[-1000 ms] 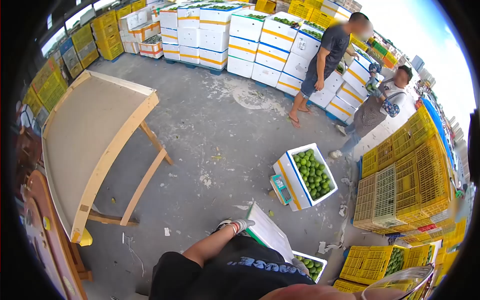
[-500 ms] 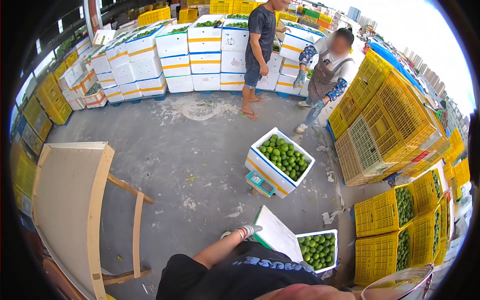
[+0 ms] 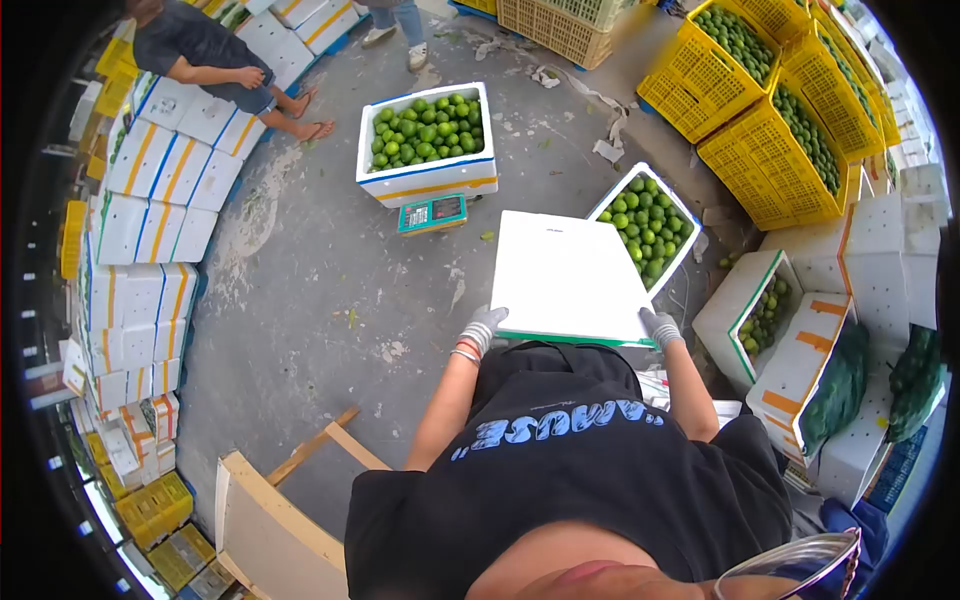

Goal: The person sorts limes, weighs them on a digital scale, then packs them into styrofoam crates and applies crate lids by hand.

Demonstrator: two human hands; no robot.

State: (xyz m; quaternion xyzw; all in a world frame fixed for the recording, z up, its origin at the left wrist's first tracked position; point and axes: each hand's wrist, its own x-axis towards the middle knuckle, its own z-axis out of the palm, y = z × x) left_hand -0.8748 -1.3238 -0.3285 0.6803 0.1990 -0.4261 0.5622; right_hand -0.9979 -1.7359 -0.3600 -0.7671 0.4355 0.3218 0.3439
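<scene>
Two hands [image 3: 487,322] gripping one white panel [image 3: 568,275]; one scale [image 3: 433,213] nearby.

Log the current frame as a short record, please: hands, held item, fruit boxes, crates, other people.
Held item: white green-edged piece; box or lid, cannot tell
Left hand: gloved, at its near left corner
Right hand: gloved, at its near right corner
Partly hidden behind it: white box of green fruit
Farther ahead: blue-rimmed box, also fruit-filled; teal device at its near side
Upper right: yellow crates
Others: standing person; another's legs

Black T-shirt [image 3: 620,485] (blue lettering [image 3: 560,422])
</scene>
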